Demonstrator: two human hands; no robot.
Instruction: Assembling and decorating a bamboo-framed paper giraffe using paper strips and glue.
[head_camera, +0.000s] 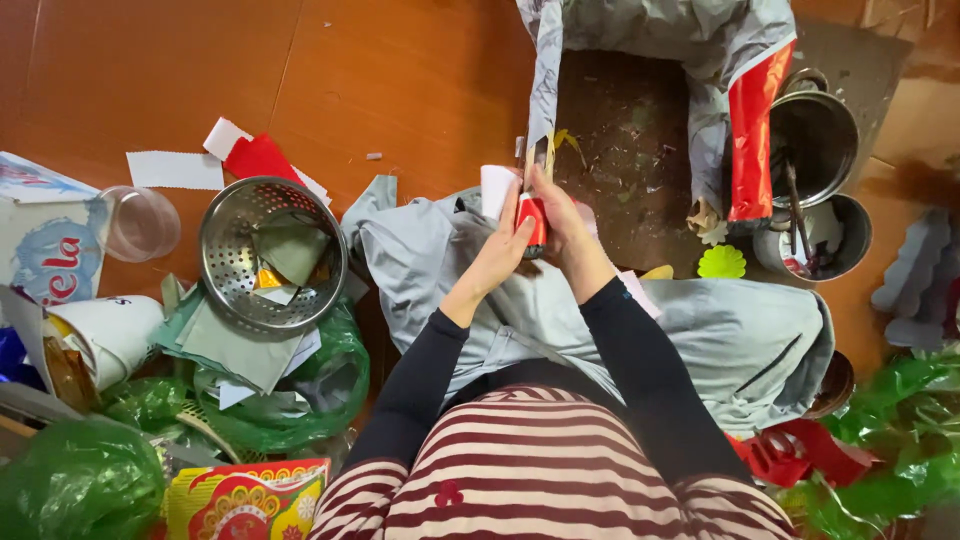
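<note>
Both hands meet in front of me over a grey jacket (720, 330) spread on my lap. My left hand (503, 252) and my right hand (560, 215) together grip a small red and white object (533, 215). It looks like a folded piece of red paper or a small tube; I cannot tell which. A strip of grey patterned paper (545, 90) runs up from my hands. A white piece (494, 188) shows just left of my fingers.
A perforated metal bowl (270, 250) holding paper scraps sits on the left, with green plastic bags (300, 400), a clear cup (140, 222) and paper cups nearby. Metal pots (815, 135) stand at right beside a red foil strip (752, 130). The floor (150, 70) is orange-brown.
</note>
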